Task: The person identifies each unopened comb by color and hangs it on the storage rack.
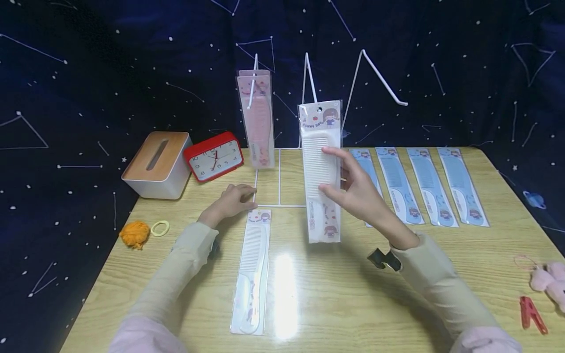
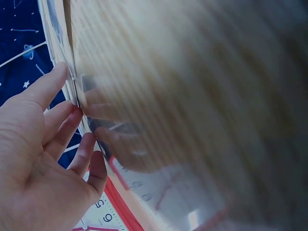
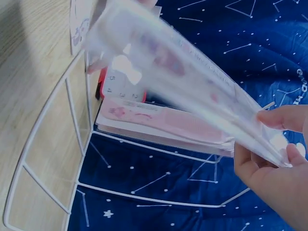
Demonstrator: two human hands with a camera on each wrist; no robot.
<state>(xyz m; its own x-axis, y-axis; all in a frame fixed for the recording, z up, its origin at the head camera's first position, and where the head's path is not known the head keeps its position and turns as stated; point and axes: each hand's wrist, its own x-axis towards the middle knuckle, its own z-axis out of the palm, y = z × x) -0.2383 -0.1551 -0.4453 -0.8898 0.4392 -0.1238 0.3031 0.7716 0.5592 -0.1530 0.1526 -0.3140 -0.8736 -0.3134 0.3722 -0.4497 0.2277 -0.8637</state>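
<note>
Right hand pinches the packaged white comb mid-length, holding it upright at the middle hook of the white wire rack, its hang hole lined up there. Left hand lies flat with relaxed fingers on the rack's base, likely steadying it. The comb's clear sleeve has a cartoon header; it's above the wooden table.
</note>
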